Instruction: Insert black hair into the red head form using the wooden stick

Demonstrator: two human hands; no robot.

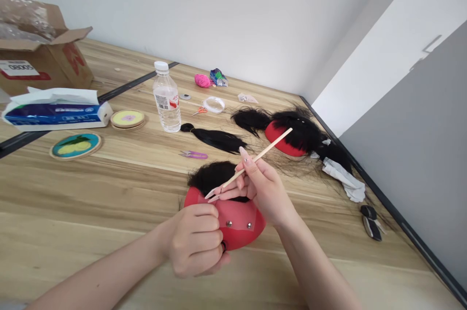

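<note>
The right hand (268, 191) has its fingers clamped on a thin stick (273, 144), slanted over a red form (242, 242) on the worktop (109, 203). The form bears black hair (209, 173) on its far side and two studs (229, 224) on the near side. The left hand (197, 237) is against the form's left edge, fingers curled together; whether they grip anything is hidden. Both hands cover parts of the form.

Just beyond it lie purple snips (195, 155) and a hair bundle (215, 138), whose loose end reaches near the right hand. Farther off are a bottle (167, 105), orange scissors (200, 111), a white ring (207, 108) and pink yarn (202, 81). At right, a second form (279, 142) sits under spread hair (299, 130), near a cloth (345, 179). At left are two hoops (75, 146), a tissue pack (54, 114) and an open box (47, 64).
</note>
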